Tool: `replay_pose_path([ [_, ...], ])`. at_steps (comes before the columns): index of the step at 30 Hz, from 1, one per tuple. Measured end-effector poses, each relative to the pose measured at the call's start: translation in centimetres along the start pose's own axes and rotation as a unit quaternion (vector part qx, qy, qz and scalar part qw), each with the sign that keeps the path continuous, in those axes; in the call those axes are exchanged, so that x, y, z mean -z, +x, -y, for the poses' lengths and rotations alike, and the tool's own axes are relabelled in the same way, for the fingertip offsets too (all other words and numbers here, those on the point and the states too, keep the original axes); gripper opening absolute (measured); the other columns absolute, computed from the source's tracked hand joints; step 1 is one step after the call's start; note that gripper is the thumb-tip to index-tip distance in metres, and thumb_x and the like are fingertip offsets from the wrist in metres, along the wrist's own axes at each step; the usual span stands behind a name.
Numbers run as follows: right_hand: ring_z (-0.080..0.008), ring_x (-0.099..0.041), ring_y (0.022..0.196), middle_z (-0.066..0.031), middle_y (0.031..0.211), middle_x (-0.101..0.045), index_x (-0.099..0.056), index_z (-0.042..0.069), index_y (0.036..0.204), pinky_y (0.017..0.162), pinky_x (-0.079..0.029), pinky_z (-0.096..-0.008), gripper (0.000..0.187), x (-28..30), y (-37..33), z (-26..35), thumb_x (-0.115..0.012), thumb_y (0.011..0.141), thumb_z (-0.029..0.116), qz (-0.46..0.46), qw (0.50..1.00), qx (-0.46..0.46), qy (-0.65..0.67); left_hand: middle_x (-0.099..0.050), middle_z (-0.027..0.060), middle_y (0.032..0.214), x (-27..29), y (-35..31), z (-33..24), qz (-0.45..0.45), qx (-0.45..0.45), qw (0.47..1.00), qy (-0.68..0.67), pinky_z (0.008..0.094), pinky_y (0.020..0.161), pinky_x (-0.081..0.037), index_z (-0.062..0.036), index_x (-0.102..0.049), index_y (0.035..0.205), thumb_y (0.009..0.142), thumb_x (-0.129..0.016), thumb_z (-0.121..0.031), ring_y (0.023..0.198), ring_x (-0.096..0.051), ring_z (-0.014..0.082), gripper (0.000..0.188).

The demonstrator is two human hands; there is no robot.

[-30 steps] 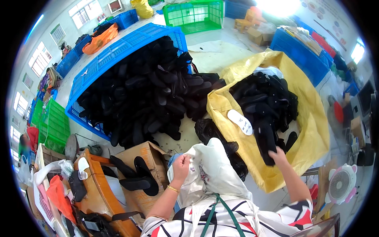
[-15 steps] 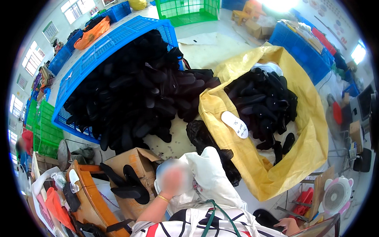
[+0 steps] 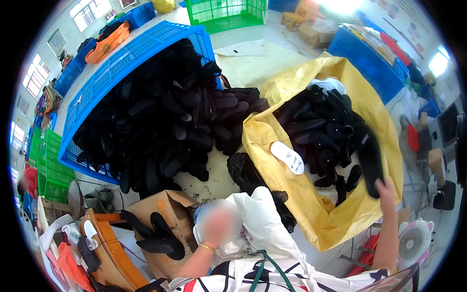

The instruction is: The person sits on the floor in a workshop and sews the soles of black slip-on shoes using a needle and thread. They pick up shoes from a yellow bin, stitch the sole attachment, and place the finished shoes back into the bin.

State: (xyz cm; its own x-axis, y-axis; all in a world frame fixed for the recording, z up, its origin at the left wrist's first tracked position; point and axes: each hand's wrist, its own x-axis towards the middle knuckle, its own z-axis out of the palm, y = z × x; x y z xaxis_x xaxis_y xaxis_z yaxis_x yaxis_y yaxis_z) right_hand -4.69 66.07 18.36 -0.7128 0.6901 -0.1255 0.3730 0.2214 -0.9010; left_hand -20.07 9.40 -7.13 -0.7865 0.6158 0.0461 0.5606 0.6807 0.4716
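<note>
My right hand (image 3: pixel 386 193) grips one end of a black slipper (image 3: pixel 369 156), held over the right side of an open yellow sack (image 3: pixel 311 214). Inside that sack lies a heap of black slippers (image 3: pixel 316 124). A white sole-shaped piece (image 3: pixel 288 157) with handwriting rests on the sack's near left edge. My left hand (image 3: pixel 217 225) lies over my lap on white cloth, with something pale blue beside it. Blur covers its fingers, so whether it holds anything is hidden.
A tipped blue crate (image 3: pixel 104 80) spills black slippers onto the floor at left. Near my left arm, a cardboard box (image 3: pixel 177 207) has a few black slippers against it, beside a wooden stool (image 3: pixel 109 246). A black plastic bag (image 3: pixel 243 170) touches the sack; a fan (image 3: pixel 412 242) stands right.
My right hand has swung up and forward from low beside me, carrying the black slipper over the yellow sack's right side. The left hand has stayed on my lap.
</note>
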Motion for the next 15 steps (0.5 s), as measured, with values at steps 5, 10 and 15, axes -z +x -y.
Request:
replay_pose_path([
  [5,-0.0094,-0.060,0.095,-0.0027,0.108,-0.064,-0.055,0.002,0.127,0.084,-0.047,-0.0239,0.033,-1.6,4.5,7.2,-0.059,0.095,0.011,-0.081,0.964,0.116,0.224,-0.059,0.0106,0.117,1.8,0.4,-1.2,0.015,0.018,1.000,0.014,0.0369,0.096,-0.044,-0.0082,-0.057,0.122,0.089,-0.061,-0.024,0.109,-0.056,0.0249,0.037],
  [10,-0.0111,-0.060,0.089,-0.0017,0.103,-0.066,-0.060,0.001,0.120,0.083,-0.048,-0.0275,0.033,-2.1,2.0,3.8,-0.064,0.088,0.009,0.099,0.994,-0.051,-0.005,-0.059,0.0098,0.118,1.2,-0.5,-0.7,-0.031,-0.015,0.998,0.047,0.0366,0.096,-0.044,-0.0084,-0.057,0.123,0.089,-0.061,-0.025,0.110,-0.056,0.0247,0.038],
  [15,-0.0233,-0.065,0.091,-0.0100,0.105,-0.069,-0.064,0.006,0.119,0.084,-0.052,-0.0359,0.051,-4.2,-3.0,0.9,-0.067,0.080,0.040,0.526,0.560,-0.277,-0.576,-0.058,0.0095,0.122,2.2,-1.4,-0.8,0.006,0.019,1.000,0.008,0.0366,0.099,-0.043,-0.0089,-0.055,0.126,0.088,-0.063,-0.023,0.114,-0.054,0.0248,0.041],
])
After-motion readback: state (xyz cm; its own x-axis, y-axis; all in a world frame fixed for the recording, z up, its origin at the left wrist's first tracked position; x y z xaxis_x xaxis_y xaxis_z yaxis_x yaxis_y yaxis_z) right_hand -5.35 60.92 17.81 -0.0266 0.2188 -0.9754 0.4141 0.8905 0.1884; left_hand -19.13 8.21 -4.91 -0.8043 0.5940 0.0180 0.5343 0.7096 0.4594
